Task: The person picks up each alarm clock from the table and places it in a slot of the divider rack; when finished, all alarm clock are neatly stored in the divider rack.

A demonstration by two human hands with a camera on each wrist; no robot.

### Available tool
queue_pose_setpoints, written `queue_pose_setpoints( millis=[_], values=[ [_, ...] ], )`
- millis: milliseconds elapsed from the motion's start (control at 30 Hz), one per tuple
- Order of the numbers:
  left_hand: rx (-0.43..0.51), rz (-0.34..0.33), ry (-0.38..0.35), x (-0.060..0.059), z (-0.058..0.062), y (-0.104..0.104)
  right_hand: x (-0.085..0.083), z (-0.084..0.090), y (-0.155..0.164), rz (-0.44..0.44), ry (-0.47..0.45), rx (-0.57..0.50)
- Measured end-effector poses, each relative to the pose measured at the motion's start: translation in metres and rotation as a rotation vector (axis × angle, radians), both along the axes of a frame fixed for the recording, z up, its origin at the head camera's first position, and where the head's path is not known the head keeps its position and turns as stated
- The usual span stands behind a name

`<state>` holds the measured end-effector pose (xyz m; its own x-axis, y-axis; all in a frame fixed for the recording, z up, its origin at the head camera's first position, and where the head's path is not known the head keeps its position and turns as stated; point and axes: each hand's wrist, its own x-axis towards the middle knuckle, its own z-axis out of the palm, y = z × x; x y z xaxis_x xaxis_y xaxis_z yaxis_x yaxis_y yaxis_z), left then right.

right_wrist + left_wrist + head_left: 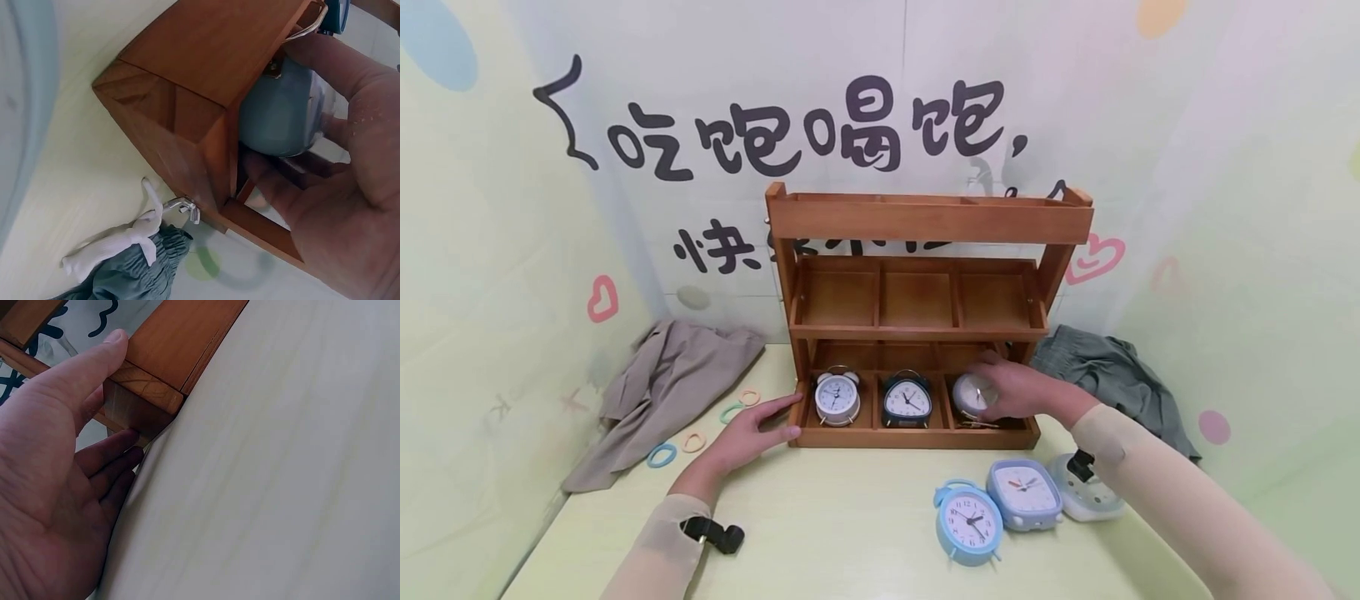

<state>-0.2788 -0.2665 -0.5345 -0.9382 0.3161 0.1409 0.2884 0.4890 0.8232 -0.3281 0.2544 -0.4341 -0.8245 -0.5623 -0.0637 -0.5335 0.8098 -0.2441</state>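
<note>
1. Head view: a wooden desk shelf (925, 333) stands on the table (850, 517). Its bottom tier holds a white twin-bell alarm clock (837, 397) in the left compartment and a dark alarm clock (906, 401) in the middle one. The right hand (1018, 390) grips a grey alarm clock (973, 394) in the right compartment. So the bottom tier looks nearly filled, the middle tier's three compartments are bare, and three clocks wait on the table in front: a blue round alarm clock (967, 522), a blue square alarm clock (1023, 493) and a white clock (1086, 492). The left hand (752, 433) lies flat, fingers straight, against the shelf's lower left corner

2. Left wrist view: the left hand (56, 487) is relaxed and holds nothing; its thumb rests on top of the shelf's corner post (140, 400) and its fingertips touch the post's side just above the table (281, 475)

3. Right wrist view: the right hand (337, 187) curls round the grey alarm clock (281, 119), thumb above and fingers below, inside the end compartment against the shelf's side wall (187, 94); whether the clock rests on the compartment floor cannot be told. A grey-green garment with a white drawstring (125, 256) lies just beside the shelf
</note>
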Motion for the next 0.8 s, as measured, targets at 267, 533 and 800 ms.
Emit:
queue_pose_setpoints(
  millis=[267,533,800],
  values=[
    [-0.005,-0.002,0.002,0.0,0.0,0.001,-0.007,-0.003,0.002,-0.034,-0.054,0.009],
    [-0.007,-0.002,-0.007,0.001,0.0,0.002,0.009,0.013,0.0,-0.043,-0.073,0.048],
    [-0.01,0.003,0.008,0.0,0.0,0.001,0.062,0.037,-0.013,0.017,0.048,-0.016]
  ],
)
